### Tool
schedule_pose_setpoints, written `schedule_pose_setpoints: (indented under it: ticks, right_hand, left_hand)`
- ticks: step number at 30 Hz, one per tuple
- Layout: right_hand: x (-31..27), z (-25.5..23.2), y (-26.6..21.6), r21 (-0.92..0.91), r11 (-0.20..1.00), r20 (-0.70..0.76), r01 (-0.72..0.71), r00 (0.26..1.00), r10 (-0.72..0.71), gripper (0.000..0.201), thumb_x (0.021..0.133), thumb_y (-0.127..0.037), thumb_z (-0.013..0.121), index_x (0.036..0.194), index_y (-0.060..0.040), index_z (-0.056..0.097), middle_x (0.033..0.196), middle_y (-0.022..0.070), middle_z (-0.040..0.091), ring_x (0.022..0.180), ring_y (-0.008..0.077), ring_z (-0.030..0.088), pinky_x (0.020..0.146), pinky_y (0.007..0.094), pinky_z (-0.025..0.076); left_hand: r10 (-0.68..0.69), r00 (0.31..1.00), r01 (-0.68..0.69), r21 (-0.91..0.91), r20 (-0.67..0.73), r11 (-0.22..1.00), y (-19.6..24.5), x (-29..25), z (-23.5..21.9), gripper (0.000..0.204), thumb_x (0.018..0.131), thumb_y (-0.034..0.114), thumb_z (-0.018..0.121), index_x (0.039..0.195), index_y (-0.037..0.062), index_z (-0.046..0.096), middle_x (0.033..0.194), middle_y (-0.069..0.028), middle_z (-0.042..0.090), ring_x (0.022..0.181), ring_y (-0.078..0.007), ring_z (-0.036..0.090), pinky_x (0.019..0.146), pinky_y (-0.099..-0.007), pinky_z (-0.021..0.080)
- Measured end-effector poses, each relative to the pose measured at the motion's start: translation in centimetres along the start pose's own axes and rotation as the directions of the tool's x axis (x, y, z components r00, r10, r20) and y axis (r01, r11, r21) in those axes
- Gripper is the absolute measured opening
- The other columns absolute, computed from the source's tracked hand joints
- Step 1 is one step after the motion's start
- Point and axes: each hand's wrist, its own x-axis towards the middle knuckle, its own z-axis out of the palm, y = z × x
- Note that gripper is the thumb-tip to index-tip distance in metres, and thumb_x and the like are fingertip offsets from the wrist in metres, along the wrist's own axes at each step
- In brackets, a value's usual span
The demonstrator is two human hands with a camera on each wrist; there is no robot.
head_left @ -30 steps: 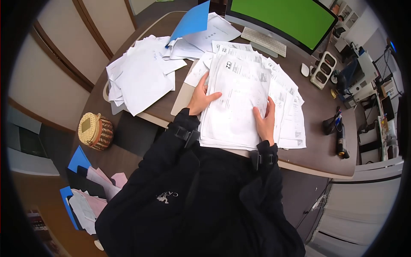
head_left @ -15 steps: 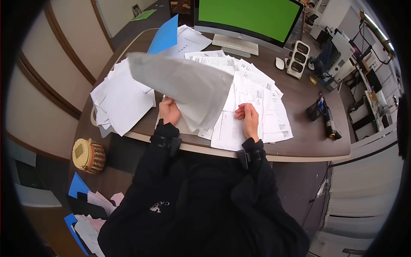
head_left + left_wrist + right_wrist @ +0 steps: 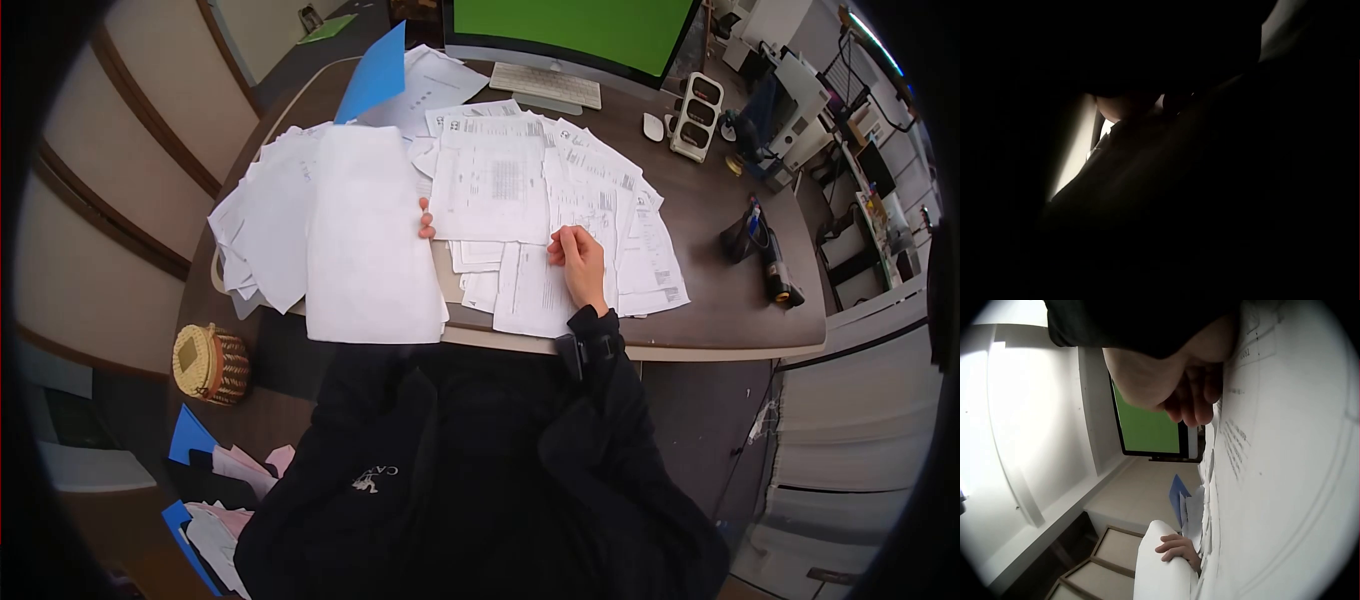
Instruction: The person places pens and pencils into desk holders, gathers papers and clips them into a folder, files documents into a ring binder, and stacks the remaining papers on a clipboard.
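Observation:
My left hand (image 3: 427,218) grips a turned-over bundle of white sheets (image 3: 370,240); only its fingertips show at the bundle's right edge. In the right wrist view, the left hand's fingers (image 3: 1180,550) lie over the curved white bundle (image 3: 1160,569). The left wrist view is mostly dark. My right hand (image 3: 582,268) is over the fanned printed sheets (image 3: 650,265), its fingers loosely bent and holding nothing. The right wrist view shows the right hand (image 3: 1166,381) close above printed paper (image 3: 1291,450). A printed sheet with a table (image 3: 490,190) lies between the hands.
Loose white papers (image 3: 270,225) lie at the left, with a blue folder (image 3: 375,75) behind. A keyboard (image 3: 545,85), monitor (image 3: 570,30), mouse (image 3: 653,127), pale holder (image 3: 697,118) and pen cup (image 3: 742,238) stand around. A woven basket (image 3: 210,363) is at lower left.
The bundle first held by both hands has swung over to the left in my left hand, its blank side showing. My right hand has let go of it, uncovering printed sheets beneath.

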Motion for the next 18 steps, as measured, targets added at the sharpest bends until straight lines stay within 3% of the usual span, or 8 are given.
schedule_pose_setpoints:
  ticks: [7, 13, 16, 18]
  right_hand:
    - [-0.1, 0.0, -0.1, 0.000, 1.000, 0.000, 0.005, 1.000, -0.005, 0.027, 0.098, -0.021, 0.051, 0.086, 0.0021, 0.060, 0.072, 0.0039, 0.059, 0.061, 0.0091, 0.053, 0.059, 0.0226, 0.044]
    - [-0.2, 0.0, -0.2, -0.006, 1.000, 0.005, 0.000, 1.000, 0.000, 0.027, 0.098, -0.020, 0.051, 0.085, 0.0022, 0.060, 0.072, 0.0038, 0.060, 0.062, 0.0086, 0.053, 0.059, 0.0224, 0.044]
    - [0.0, 0.0, 0.0, -0.033, 0.999, -0.006, -0.018, 1.000, 0.018, 0.028, 0.098, -0.021, 0.051, 0.085, 0.0022, 0.060, 0.071, 0.0037, 0.060, 0.062, 0.0084, 0.053, 0.059, 0.0224, 0.044]
    - [0.0, 0.1, -0.1, -0.017, 1.000, -0.001, -0.010, 1.000, 0.010, 0.027, 0.098, -0.021, 0.051, 0.085, 0.0021, 0.060, 0.071, 0.0036, 0.060, 0.062, 0.0083, 0.053, 0.059, 0.0223, 0.043]
  left_hand:
    - [-0.085, 0.987, 0.120, 0.280, -0.134, 0.952, 0.4, -0.2, 1.0, 0.035, 0.098, 0.025, 0.042, 0.123, -0.0001, 0.047, 0.100, -0.0108, 0.054, 0.090, -0.0156, 0.052, 0.077, -0.0253, 0.047]
    - [-0.123, 0.956, 0.243, 0.485, -0.265, 0.840, 0.9, -0.4, 2.1, 0.036, 0.097, 0.024, 0.045, 0.123, -0.0003, 0.047, 0.098, -0.0097, 0.054, 0.087, -0.0144, 0.052, 0.072, -0.0228, 0.047]
    - [-0.103, 0.927, 0.278, 0.477, -0.360, 0.834, 0.9, -0.2, 3.0, 0.039, 0.097, 0.027, 0.046, 0.125, -0.0003, 0.046, 0.095, -0.0093, 0.054, 0.082, -0.0124, 0.052, 0.061, -0.0193, 0.047]
    - [-0.078, 0.938, 0.250, 0.502, -0.337, 0.828, 0.7, -0.2, 2.5, 0.038, 0.097, 0.027, 0.046, 0.124, 0.0000, 0.047, 0.095, -0.0090, 0.054, 0.082, -0.0128, 0.053, 0.062, -0.0199, 0.048]
